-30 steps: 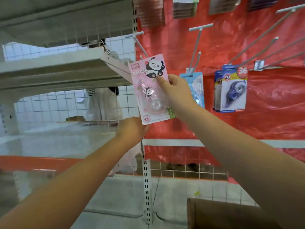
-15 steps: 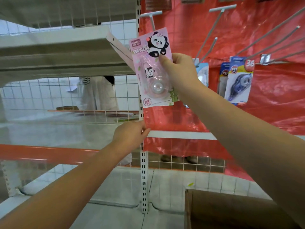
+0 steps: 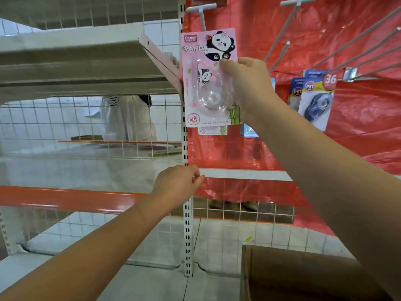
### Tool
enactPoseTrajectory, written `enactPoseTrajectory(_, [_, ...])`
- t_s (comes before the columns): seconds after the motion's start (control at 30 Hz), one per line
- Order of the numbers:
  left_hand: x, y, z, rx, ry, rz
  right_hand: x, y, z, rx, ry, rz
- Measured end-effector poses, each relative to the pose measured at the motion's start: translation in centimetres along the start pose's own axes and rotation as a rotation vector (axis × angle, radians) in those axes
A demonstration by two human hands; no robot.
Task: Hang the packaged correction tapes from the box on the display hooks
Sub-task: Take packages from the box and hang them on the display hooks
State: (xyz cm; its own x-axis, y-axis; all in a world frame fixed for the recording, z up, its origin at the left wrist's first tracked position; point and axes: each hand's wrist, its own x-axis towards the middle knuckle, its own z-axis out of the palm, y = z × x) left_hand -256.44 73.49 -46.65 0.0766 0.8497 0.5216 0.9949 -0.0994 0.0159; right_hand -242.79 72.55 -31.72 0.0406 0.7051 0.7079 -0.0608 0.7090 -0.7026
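At 12 o'clock on the red backing, right hand (image 3: 249, 88) pinches pink panda correction tape pack (image 3: 209, 77), top edge just under white T-hook (image 3: 200, 11); threaded or not, cannot tell. One matching pack (image 3: 212, 130) peeks out behind it, blue packs (image 3: 314, 98) hang at 2 o'clock. Several hooks (image 3: 358, 38) bare, so likely early-to-mid task. Left hand (image 3: 180, 185) at 6 o'clock, fingers loosely curled against shelf upright (image 3: 187, 224), holding nothing. Cardboard box (image 3: 303, 276) at 5 o'clock; contents not visible.
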Motion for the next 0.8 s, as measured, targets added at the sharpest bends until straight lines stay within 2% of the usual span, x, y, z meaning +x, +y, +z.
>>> enactPoseTrajectory(0.47, [-1.2,1.4,-0.2,0.016,-0.062,0.060,-1.4,0.5,0.2,-0.015,-0.082,0.007])
enactPoseTrajectory(0.8, [-1.8,1.8,-0.1,-0.023,-0.117,0.041,-2.1,1.6,-0.2,-0.008,-0.049,-0.014])
